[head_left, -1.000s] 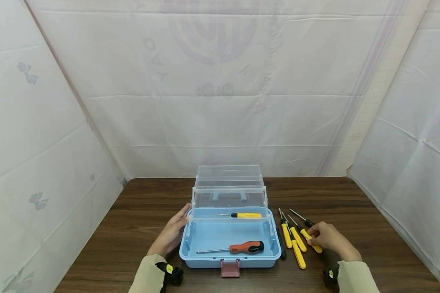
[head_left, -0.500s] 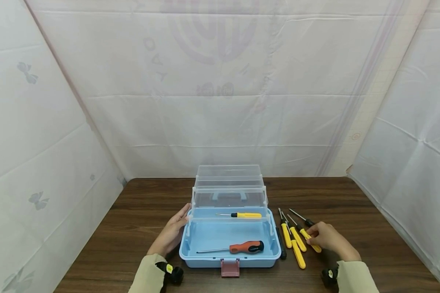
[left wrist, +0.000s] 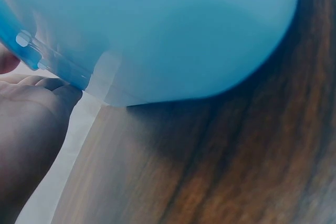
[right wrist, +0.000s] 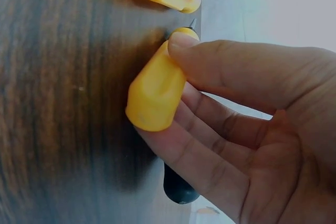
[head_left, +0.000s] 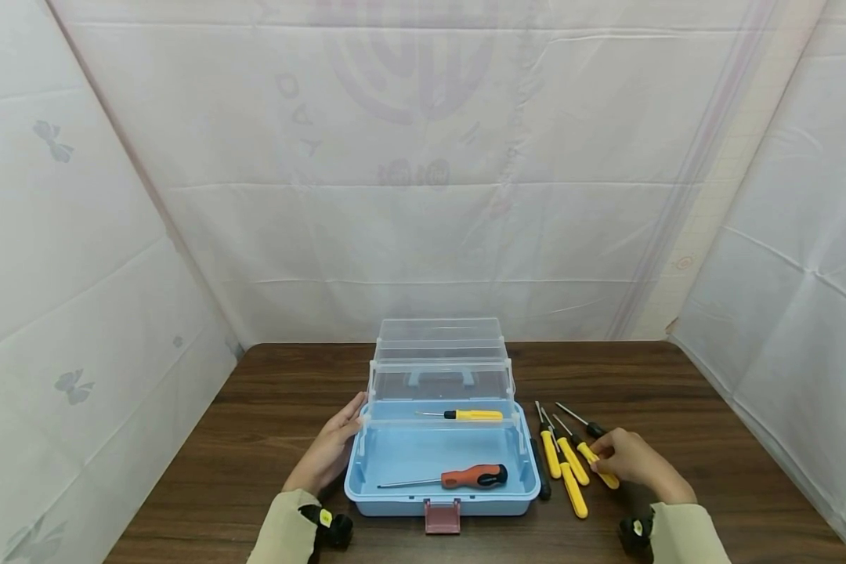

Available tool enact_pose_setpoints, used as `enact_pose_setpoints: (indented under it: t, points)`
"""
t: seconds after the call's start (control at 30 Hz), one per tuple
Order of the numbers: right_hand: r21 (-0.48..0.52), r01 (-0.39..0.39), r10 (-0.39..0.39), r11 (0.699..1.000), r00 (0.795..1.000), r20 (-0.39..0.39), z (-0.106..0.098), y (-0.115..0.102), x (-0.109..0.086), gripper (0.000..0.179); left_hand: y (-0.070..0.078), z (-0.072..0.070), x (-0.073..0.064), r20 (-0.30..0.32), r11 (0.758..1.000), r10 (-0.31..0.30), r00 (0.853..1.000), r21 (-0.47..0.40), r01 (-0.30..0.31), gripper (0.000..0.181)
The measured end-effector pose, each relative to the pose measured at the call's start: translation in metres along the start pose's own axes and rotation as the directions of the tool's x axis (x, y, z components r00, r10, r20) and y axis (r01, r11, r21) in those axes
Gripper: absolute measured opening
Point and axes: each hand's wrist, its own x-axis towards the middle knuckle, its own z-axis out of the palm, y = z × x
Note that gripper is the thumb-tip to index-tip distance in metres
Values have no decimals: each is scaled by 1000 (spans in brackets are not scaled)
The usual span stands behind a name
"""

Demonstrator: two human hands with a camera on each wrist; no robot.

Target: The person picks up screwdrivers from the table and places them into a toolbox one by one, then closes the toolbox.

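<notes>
A light blue toolbox (head_left: 388,507) with clear, raised trays and lid stands in the middle of the table. My left hand (head_left: 330,450) rests against its left side, fingers extended along the wall; the left wrist view shows the hand (left wrist: 34,114) at the box's edge. With my right hand (head_left: 634,462) I pinch the yellow handle of a screwdriver (right wrist: 157,87) between thumb and fingers, low over the table. Beside it lie several yellow-handled screwdrivers (head_left: 573,489). A red-and-black screwdriver (head_left: 474,475) lies in the box, and a smaller yellow one (head_left: 479,414) sits in a clear tray.
A black-handled screwdriver (head_left: 594,428) lies behind my right hand, and another black handle (head_left: 544,489) is close along the box's right side. A pink latch (head_left: 442,518) hangs open at the front. White sheeting (head_left: 423,196) surrounds the dark wooden table (head_left: 289,376).
</notes>
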Motion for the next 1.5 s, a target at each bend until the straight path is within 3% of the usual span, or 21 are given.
enact_pose_setpoints:
  t: [0.4,0.87,1.1,1.5]
  points:
    - [21,-7,6,1000,1000,2,-2,0,-3,26,0,-1,-1,28,1000,7,1000,-6,-7,62]
    - [33,40,-40,999,999,6,-6,1,-3,28,0,0,0,5,1000,-5,1000,6,5,62]
    - [35,10,-10,999,1000,8,-7,-1,-3,27,0,0,0,23,1000,1,1000,14,-2,63]
    - [45,73,-72,996,997,-20,-8,-10,-2,26,0,-1,-1,16,1000,1,1000,1,-1,62]
